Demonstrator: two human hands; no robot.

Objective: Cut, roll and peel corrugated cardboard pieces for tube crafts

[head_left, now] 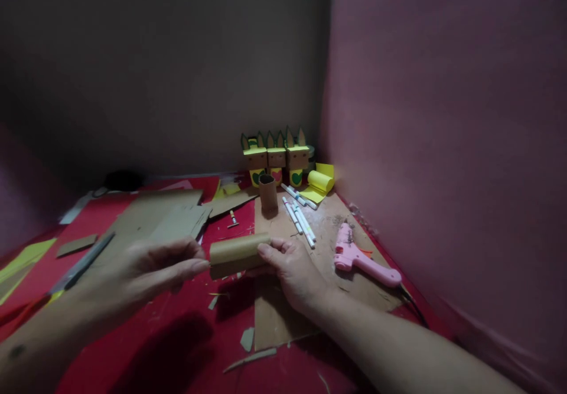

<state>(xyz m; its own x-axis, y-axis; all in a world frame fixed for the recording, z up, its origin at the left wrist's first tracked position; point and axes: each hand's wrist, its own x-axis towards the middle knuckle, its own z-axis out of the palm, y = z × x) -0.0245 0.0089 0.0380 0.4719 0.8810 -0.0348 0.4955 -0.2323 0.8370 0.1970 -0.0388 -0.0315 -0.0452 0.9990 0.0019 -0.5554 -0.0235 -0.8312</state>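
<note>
Above the red table surface, a brown cardboard tube (239, 253) lies sideways between my two hands, its sides somewhat flattened. My right hand (295, 270) grips its right end, thumb on the near face and fingers behind. At the left end, the closed thumb and fingertips of my left hand (170, 262) pinch the tube's edge. Another brown cardboard tube (268, 196) stands upright just beyond. Behind it are three cardboard figures (276, 159) with box heads, pointed ears and hearts on yellow fronts.
A pink glue gun (363, 258) with a cord rests on a cardboard sheet (271, 317) at right. Several white markers (299, 220) lie near a curled yellow paper (321, 181). Scissors (84, 267) and cardboard pieces (155, 214) are at left; scraps (248, 339) lie in front. A pink wall borders the right.
</note>
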